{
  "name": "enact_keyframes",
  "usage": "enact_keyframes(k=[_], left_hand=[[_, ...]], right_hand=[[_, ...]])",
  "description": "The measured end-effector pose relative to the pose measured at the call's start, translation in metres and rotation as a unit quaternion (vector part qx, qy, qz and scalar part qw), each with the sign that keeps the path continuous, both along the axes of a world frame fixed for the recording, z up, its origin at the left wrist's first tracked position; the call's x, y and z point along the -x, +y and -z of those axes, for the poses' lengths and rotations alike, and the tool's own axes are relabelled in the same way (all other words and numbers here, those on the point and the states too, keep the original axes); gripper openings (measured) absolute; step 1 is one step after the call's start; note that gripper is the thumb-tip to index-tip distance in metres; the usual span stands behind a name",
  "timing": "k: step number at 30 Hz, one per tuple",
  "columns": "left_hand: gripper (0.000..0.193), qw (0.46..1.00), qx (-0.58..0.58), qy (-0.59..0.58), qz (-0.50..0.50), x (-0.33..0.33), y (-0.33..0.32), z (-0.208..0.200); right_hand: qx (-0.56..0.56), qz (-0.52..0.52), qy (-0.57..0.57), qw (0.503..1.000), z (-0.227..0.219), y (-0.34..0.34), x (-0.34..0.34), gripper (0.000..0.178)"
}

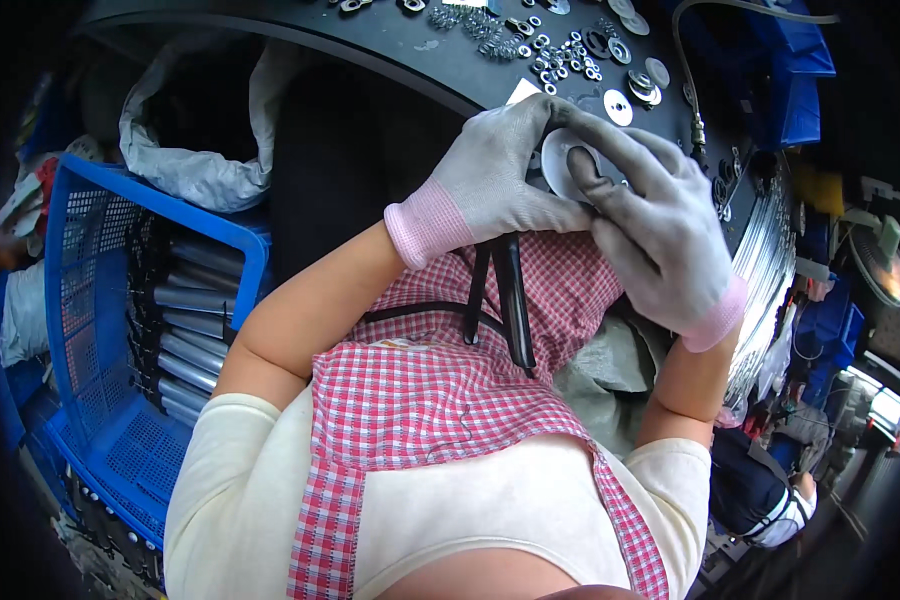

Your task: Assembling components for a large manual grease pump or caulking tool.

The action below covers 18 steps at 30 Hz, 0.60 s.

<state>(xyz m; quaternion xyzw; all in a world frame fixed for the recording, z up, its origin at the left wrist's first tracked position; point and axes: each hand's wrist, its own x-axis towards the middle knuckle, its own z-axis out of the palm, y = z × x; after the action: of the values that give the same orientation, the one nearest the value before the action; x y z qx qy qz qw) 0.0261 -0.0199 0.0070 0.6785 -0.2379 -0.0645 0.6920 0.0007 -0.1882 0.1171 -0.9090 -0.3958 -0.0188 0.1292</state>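
Note:
My left hand [505,170] and my right hand [663,225], both in grey-white gloves with pink cuffs, meet at the near edge of the dark worktable. Between them is a shiny whitish round disc [558,172], partly covered by the fingers. The left fingers and thumb curl round its left side. My right thumb presses over its face while the other right fingers wrap the far rim. Two black bars [510,300], like handles, stick out below my left hand over the checked apron; their upper ends are hidden, so I cannot tell what they belong to.
The dark worktable [390,48] carries small metal rings [567,58], coil springs [495,45] and a white disc [618,107]. A blue crate [160,215] with metal tubes stands left. Thin metal rods [765,270] and blue bins [795,100] are right. Another person [770,490] is lower right.

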Motion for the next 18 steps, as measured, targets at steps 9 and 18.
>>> enact_keyframes(k=[9, 18], left_hand=[[0.098, 0.976, -0.107, -0.172, -0.077, 0.005, 0.009, 0.015], [0.109, 0.986, -0.086, -0.12, -0.082, 0.007, 0.01, 0.025]], right_hand=[[-0.107, 0.065, 0.031, 0.992, 0.033, -0.015, -0.019, 0.036], [-0.087, 0.081, -0.13, 0.984, 0.02, -0.021, -0.026, 0.043]])
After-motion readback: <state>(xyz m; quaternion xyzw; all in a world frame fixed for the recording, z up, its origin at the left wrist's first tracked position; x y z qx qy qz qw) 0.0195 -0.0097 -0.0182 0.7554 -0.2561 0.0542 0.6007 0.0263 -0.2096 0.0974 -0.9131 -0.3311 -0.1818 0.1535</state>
